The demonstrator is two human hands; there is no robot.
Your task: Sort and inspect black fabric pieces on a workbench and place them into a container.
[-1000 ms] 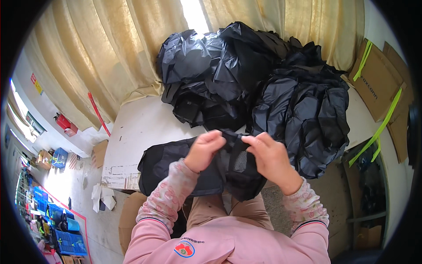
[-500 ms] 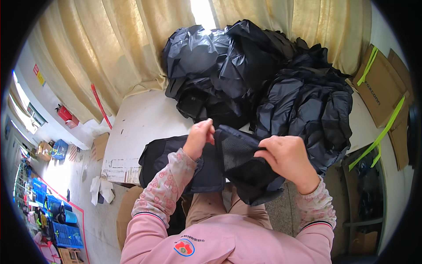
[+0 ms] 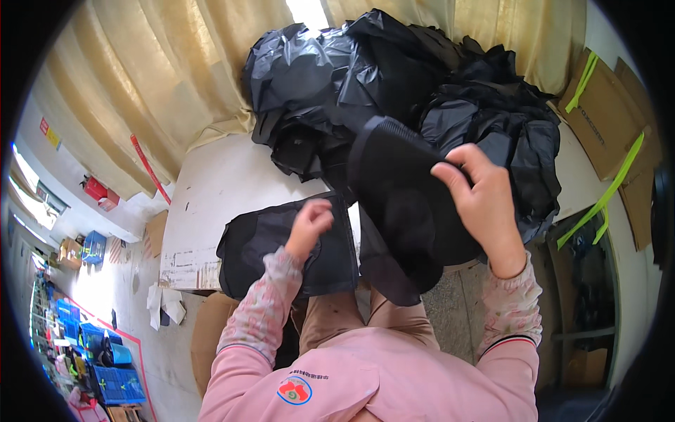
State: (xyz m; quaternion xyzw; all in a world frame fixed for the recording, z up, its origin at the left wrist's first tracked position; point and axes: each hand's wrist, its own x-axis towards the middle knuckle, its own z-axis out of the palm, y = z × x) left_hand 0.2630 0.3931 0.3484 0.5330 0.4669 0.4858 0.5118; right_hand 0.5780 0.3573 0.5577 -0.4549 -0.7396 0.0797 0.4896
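Background blue crates (image 3: 116, 387) hold items (image 3: 120, 353); right hand (image 3: 485, 200) pinches black fabric (image 3: 397, 186).

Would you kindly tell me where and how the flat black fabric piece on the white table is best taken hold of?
Probably pinch the left edge of the flat black fabric piece, coming from the left: it lies flat, with bare white table beside that edge, while the left hand is over its right half and a raised black fabric piece crowds the right.
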